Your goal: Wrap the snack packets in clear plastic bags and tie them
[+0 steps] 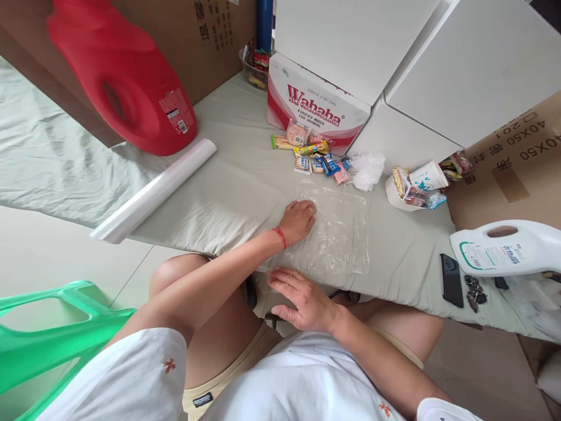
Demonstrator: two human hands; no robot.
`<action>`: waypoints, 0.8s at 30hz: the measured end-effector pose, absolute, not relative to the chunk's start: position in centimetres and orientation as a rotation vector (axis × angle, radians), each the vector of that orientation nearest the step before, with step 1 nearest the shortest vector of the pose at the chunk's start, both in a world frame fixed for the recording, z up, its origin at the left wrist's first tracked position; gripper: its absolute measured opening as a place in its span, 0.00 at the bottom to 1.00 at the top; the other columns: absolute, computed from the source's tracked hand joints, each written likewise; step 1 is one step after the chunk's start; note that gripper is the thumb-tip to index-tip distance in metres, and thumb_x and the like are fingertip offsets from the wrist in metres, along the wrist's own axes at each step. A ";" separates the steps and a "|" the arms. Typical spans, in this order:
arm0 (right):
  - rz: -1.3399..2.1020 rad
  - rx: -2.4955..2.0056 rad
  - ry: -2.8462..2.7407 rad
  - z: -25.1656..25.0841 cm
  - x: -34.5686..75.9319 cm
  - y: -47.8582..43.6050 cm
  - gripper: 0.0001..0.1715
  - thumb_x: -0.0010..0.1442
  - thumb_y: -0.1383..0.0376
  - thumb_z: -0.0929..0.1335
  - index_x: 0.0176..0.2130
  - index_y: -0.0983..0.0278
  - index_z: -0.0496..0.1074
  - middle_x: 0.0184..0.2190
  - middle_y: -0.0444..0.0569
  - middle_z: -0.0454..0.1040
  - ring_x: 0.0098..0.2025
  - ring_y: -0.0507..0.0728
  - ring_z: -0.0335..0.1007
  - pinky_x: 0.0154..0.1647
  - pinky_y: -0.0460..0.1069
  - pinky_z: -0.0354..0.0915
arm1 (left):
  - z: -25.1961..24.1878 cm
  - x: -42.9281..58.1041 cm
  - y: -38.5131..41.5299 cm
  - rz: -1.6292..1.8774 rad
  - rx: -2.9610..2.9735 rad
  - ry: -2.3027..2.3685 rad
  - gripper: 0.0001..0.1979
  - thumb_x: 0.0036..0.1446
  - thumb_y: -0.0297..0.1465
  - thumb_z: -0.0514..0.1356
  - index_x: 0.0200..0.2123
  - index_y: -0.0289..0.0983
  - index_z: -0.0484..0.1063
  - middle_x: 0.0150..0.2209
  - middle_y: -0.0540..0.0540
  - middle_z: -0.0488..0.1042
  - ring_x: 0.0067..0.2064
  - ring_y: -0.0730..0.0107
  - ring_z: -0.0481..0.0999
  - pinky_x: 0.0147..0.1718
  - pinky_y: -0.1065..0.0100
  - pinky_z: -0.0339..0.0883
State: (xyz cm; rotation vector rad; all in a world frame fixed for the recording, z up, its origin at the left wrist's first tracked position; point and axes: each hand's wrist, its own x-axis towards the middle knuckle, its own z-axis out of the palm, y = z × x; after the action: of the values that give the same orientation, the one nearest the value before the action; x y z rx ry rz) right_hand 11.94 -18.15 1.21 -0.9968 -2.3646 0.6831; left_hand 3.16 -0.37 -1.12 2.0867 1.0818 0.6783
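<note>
A clear sheet of plastic wrap lies flat on the grey-green cloth-covered surface. My left hand, with a red string at the wrist, rests on the sheet's far-left part with its fingers curled down. At the sheet's near-left edge, my right hand lies with its fingers stretched flat. A pile of small wrapped snacks sits just beyond the sheet, in front of a Wahaha water carton.
A roll of plastic wrap and a red jug are at the left. A white jug, a black phone and keys lie at the right. A paper cup with snacks, cardboard boxes and a green stool are nearby.
</note>
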 end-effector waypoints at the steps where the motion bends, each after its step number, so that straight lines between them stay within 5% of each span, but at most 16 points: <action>1: 0.662 -1.027 -2.306 1.6 12.1 -18.0 0.26 0.72 0.57 0.65 0.64 0.64 0.69 0.61 0.56 0.75 0.67 0.61 0.66 0.68 0.61 0.66 | -1.0 3.2 -0.5 0.702 2.092 1.120 0.15 0.65 0.29 0.51 0.47 0.39 0.76 0.61 0.36 0.73 0.67 0.53 0.65 0.70 0.47 0.43; 7: 0.357 -1.556 -2.123 1.3 12.8 -16.8 0.27 0.69 0.65 0.66 0.66 0.65 0.68 0.62 0.61 0.72 0.69 0.69 0.61 0.68 0.70 0.63 | -0.8 2.7 -0.5 0.676 2.129 1.216 0.14 0.66 0.30 0.50 0.46 0.38 0.75 0.59 0.34 0.73 0.68 0.48 0.64 0.70 0.41 0.40; 11: 0.530 -1.296 -2.404 0.2 11.0 -17.5 0.30 0.66 0.62 0.70 0.65 0.67 0.69 0.66 0.61 0.68 0.70 0.69 0.59 0.72 0.69 0.58 | -1.0 2.4 0.6 0.648 2.092 1.198 0.11 0.62 0.27 0.54 0.40 0.39 0.77 0.56 0.35 0.75 0.63 0.47 0.69 0.70 0.41 0.42; 14: 0.652 -1.069 -2.403 0.8 10.2 -17.8 0.24 0.68 0.60 0.68 0.61 0.65 0.73 0.62 0.57 0.74 0.66 0.64 0.65 0.71 0.63 0.62 | -0.5 2.6 0.6 0.681 2.077 1.257 0.11 0.63 0.28 0.55 0.37 0.37 0.78 0.56 0.33 0.75 0.68 0.42 0.63 0.69 0.40 0.42; 19: 0.427 -1.421 -1.816 2.5 14.9 -15.7 0.17 0.72 0.64 0.62 0.53 0.57 0.78 0.49 0.53 0.80 0.57 0.62 0.73 0.64 0.63 0.67 | 0.7 3.6 -1.3 0.880 2.171 1.337 0.16 0.67 0.29 0.52 0.49 0.37 0.78 0.64 0.33 0.69 0.73 0.47 0.54 0.72 0.42 0.35; 24: 0.254 -1.833 -1.620 0.4 23.1 -12.7 0.32 0.70 0.52 0.63 0.66 0.64 0.67 0.68 0.63 0.65 0.72 0.68 0.55 0.72 0.69 0.50 | -0.2 4.3 -2.3 0.799 2.305 1.235 0.22 0.70 0.36 0.49 0.62 0.37 0.71 0.70 0.33 0.63 0.75 0.48 0.52 0.72 0.39 0.23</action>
State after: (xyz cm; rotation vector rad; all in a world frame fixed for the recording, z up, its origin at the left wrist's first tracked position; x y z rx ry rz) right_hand 23.10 -12.69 0.38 -1.8328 -1.6198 0.2543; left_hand 4.27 -2.33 -0.21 2.3048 1.2354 0.7992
